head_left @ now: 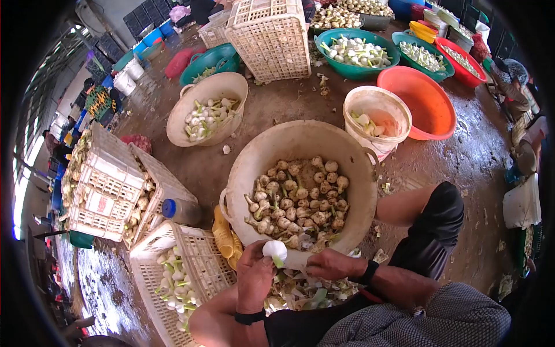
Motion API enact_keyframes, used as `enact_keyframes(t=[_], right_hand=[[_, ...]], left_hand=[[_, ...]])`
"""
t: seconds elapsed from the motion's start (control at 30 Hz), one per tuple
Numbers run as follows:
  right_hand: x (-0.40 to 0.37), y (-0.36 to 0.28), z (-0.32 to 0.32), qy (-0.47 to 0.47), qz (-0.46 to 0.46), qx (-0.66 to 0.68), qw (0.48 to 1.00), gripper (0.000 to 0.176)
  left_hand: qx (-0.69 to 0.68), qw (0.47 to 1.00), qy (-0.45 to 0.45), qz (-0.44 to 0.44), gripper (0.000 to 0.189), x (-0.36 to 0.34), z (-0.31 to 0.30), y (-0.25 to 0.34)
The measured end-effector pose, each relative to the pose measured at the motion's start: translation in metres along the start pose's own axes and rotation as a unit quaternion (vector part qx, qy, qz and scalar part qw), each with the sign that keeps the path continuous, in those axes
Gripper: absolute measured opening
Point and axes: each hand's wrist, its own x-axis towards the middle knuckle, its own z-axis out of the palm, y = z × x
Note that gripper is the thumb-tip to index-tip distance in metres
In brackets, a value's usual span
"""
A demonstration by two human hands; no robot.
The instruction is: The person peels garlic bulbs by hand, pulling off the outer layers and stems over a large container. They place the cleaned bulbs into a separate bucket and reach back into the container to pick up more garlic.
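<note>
My left hand (254, 276) grips a clean white garlic bulb (274, 248) with a short green stem end, held at the near rim of a large pale tub (248, 173). To the right of the bulb is my right hand (336, 265), its fingers curled closed; what they hold, if anything, is hidden. Inside the tub lie many soil-stained, unpeeled garlic bulbs (298, 202), some with stems. Loose peelings (312, 292) are heaped below my hands, between my legs.
A white crate (144, 272) with peeled garlic stands at my left, near a lidded jar (182, 211). Beyond the tub are a beige basin (234, 87) of garlic, a white bucket (376, 101), an orange basin (425, 107) and a tall crate (269, 43). Other people sit around.
</note>
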Motion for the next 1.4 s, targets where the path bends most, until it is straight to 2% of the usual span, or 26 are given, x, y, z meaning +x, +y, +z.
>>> enact_keyframes(t=[0.03, 0.07, 0.13, 0.2, 0.37, 0.43, 0.53, 0.67, 0.73, 0.77, 0.9, 0.97, 1.2, 1.27, 1.4], right_hand=[[0.003, -0.012, -0.013, 0.003, 0.054, 0.134, 0.989, 0.03], [0.005, -0.02, -0.022, 0.006, 0.107, 0.266, 0.958, 0.035], [0.005, -0.026, -0.029, 0.023, 0.114, 0.305, 0.945, 0.036], [0.004, -0.037, -0.034, 0.084, 0.084, 0.361, 0.925, 0.028], [0.003, -0.058, -0.044, 0.101, 0.076, 0.368, 0.921, 0.03], [0.004, -0.06, -0.041, 0.162, 0.059, 0.368, 0.914, 0.034], [0.002, -0.049, -0.037, 0.17, 0.024, 0.321, 0.932, 0.031], [-0.002, -0.049, -0.041, 0.145, 0.055, 0.295, 0.943, 0.023], [-0.001, -0.04, -0.037, 0.14, 0.106, 0.406, 0.897, 0.019], [0.002, -0.034, -0.03, 0.175, 0.07, 0.434, 0.881, 0.023], [0.001, -0.035, -0.034, 0.19, 0.091, 0.443, 0.872, 0.027], [0.002, -0.029, -0.034, 0.171, 0.139, 0.509, 0.832, 0.034], [0.003, -0.031, -0.034, 0.153, 0.154, 0.511, 0.832, 0.037], [0.005, -0.031, -0.031, 0.186, 0.16, 0.551, 0.798, 0.032], [0.006, -0.029, -0.036, 0.183, 0.177, 0.579, 0.775, 0.026]], left_hand=[[0.011, 1.0, 0.01, -0.004, 0.034, 0.004, 0.0, 0.0], [0.009, 1.0, 0.008, -0.001, 0.034, 0.006, -0.002, -0.001], [0.014, 0.998, 0.02, -0.053, 0.032, 0.007, -0.003, -0.002], [0.017, 0.997, 0.036, -0.069, 0.032, 0.004, 0.006, -0.001], [0.086, 0.992, 0.043, -0.087, 0.033, 0.008, 0.002, -0.012], [0.113, 0.988, 0.019, -0.107, 0.037, 0.008, 0.005, -0.013], [0.15, 0.981, 0.012, -0.122, 0.038, 0.008, 0.006, -0.015], [0.199, 0.972, -0.014, -0.127, 0.039, 0.009, 0.004, -0.018], [0.205, 0.968, -0.027, -0.144, 0.041, 0.01, 0.001, -0.02], [0.205, 0.968, -0.027, -0.145, 0.041, 0.009, 0.003, -0.019], [0.218, 0.966, -0.075, -0.119, 0.047, 0.009, 0.009, -0.016], [0.238, 0.962, -0.087, -0.103, 0.048, 0.008, 0.011, -0.016], [0.195, 0.964, -0.117, -0.137, 0.044, 0.007, 0.007, -0.017], [0.177, 0.967, -0.115, -0.144, 0.043, 0.008, 0.005, -0.018], [0.178, 0.966, -0.116, -0.148, 0.039, 0.004, -0.001, -0.018]])
